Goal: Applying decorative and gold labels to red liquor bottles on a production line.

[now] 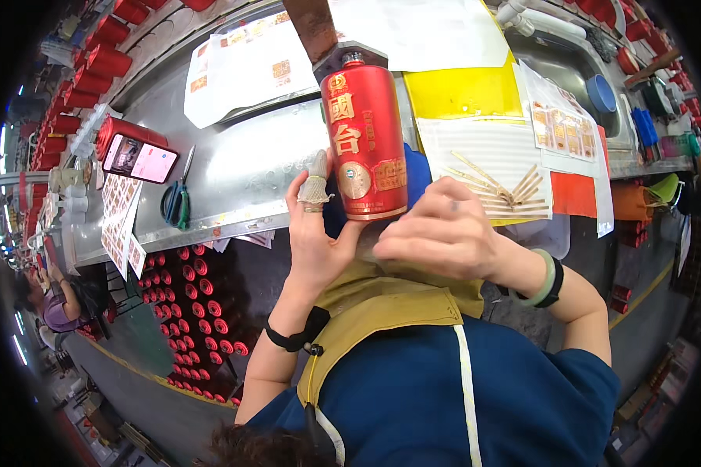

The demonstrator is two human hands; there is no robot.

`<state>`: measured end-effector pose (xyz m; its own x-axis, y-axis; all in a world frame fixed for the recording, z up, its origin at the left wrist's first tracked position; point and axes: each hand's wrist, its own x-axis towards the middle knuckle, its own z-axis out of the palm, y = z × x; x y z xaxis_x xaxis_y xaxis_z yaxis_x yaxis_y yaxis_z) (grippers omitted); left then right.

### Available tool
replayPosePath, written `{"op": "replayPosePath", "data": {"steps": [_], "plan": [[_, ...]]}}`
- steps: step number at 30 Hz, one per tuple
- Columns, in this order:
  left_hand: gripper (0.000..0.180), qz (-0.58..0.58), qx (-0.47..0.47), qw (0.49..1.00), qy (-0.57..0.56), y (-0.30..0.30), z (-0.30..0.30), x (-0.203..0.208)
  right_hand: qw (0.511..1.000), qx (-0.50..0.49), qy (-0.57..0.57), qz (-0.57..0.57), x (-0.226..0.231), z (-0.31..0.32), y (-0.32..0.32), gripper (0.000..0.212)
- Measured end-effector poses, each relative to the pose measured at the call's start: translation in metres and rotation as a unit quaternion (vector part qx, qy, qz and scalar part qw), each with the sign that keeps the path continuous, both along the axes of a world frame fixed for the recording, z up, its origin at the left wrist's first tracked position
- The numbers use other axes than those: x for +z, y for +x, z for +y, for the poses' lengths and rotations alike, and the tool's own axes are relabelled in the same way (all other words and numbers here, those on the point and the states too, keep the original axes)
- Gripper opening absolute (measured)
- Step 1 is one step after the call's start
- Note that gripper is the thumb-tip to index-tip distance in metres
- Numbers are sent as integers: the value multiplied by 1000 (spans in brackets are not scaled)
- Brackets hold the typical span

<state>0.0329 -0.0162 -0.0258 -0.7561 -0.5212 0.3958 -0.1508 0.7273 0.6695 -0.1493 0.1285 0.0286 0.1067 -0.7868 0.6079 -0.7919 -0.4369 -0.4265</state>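
Head view. A red bottle (364, 140) stands upright at the near edge of the steel table (241, 167), its neck under a dark fixture at the top of the frame. The left hand (315, 233) is closed against the bottle's lower left side, its wrapped finger lying beside a round gold seal on the bottle's front. The right hand (444, 229) is curled at the bottle's base on the right; its fingertips are turned away from the camera, so whether they grip the bottle or only steady it cannot be told.

Judgement: the step in hand appears to be setting or checking a label on the bottle, with the bottle held still for it. The next move calls for firm support from both sides and even pressure along the label, so the bottle does not tip off the table edge.

Surroundings: label sheets (245, 66) lie behind the bottle, thin wooden sticks (498, 191) rest on a lined sheet to the right, scissors (177, 198) and a phone (140, 158) lie to the left. Many red bottles in a crate (199, 311) stand below the table.
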Motion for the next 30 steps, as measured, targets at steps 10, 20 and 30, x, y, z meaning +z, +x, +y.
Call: {"op": "replayPosePath", "data": {"steps": [10, 20, 30], "plan": [[83, -68, -22, 997, 0, 7, -6, -3, 1000, -13, -20, -15, -4, -2, 0, 22], [99, -102, -22, 994, 13, -6, -4, 1, 993, -99, -35, -57, -4, 2, -16, 25], [92, -76, 57, 993, 72, -14, 4, 10, 945, -110, 109, -289, -11, 32, -19, 28]]}}
